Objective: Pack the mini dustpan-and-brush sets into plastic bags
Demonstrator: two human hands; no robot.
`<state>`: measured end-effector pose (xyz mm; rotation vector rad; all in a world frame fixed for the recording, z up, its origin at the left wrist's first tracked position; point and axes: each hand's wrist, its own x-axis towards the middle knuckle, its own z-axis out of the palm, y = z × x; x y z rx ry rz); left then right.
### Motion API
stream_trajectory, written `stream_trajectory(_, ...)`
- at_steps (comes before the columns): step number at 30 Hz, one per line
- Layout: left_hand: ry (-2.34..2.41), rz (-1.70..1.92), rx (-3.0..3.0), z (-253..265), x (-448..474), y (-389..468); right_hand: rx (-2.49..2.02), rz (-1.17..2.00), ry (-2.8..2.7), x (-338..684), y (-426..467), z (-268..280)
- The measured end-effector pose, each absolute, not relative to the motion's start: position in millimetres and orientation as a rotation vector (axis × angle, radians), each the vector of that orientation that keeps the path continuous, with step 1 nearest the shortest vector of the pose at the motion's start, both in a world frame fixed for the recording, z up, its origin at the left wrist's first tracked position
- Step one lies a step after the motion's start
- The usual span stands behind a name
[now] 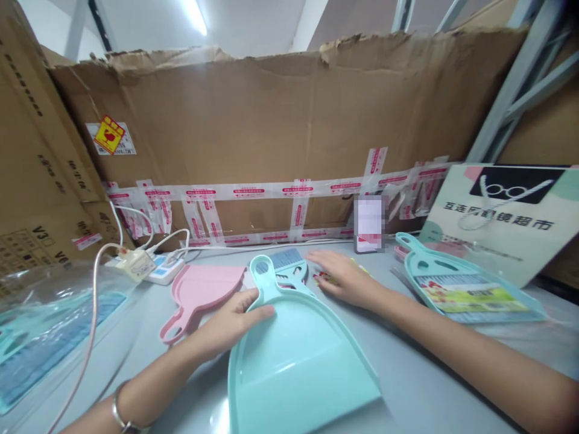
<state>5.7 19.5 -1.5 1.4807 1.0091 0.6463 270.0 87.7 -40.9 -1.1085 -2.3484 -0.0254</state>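
Observation:
My left hand (239,313) grips a turquoise dustpan (298,355) near the base of its looped handle, thumb on the upper face. The pan's wide edge faces me. My right hand (341,276) lies low over the table behind the dustpan, fingers stretched out. Beneath that palm, a colourful printed card (322,279) is mostly covered. Just left of my right fingertips is a small brush (288,260) with blue-grey bristles, its handle partly hidden by the dustpan. A pink dustpan (210,286) lies to the left of my left hand.
At right, a turquoise dustpan set (474,289) with a printed card lies before a paper bag (493,223). A phone (368,223) leans against the cardboard wall (280,120). Left are a power strip (165,268), a white cable (94,313) and bagged brushes (58,337).

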Motion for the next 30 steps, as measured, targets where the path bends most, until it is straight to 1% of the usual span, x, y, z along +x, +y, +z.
stream_trajectory(3,0.979,0.642,1.487,-5.2,7.2,20.9,-1.045,-0.162,-2.579,251.0,100.7,-44.8)
stream_trajectory(7,1.016,0.671,1.542,-7.8,5.2,24.3,-0.981,-0.172,-2.566,237.2,112.3,-51.2)
stream_trajectory(11,1.072,0.677,1.516,-10.9,3.7,25.1,-1.028,-0.088,-2.106,246.9,118.3,-40.7)
stream_trajectory(15,1.177,0.687,1.494,-13.7,3.7,26.0,-1.152,-0.068,-1.659,273.0,113.0,5.2)
stream_trajectory(17,1.188,0.705,1.483,-14.7,3.4,27.2,-1.156,0.118,-1.465,279.8,100.6,27.9)
stream_trajectory(19,1.247,0.738,1.457,-16.0,2.7,28.8,-1.130,0.380,-1.505,275.0,81.5,39.2)
stream_trajectory(21,1.262,0.771,1.457,-17.2,1.8,30.4,-1.102,0.565,-1.625,258.7,59.6,36.8)
stream_trajectory(23,1.227,0.793,1.489,-17.6,1.2,31.6,-1.091,0.673,-1.739,236.7,40.2,24.7)
stream_trajectory(26,1.164,0.759,1.572,-16.1,1.4,31.5,-1.132,0.704,-1.848,210.3,23.4,3.7)
stream_trajectory(30,1.138,0.736,1.651,-15.4,2.1,29.9,-1.184,0.657,-1.797,200.9,21.8,-9.2)
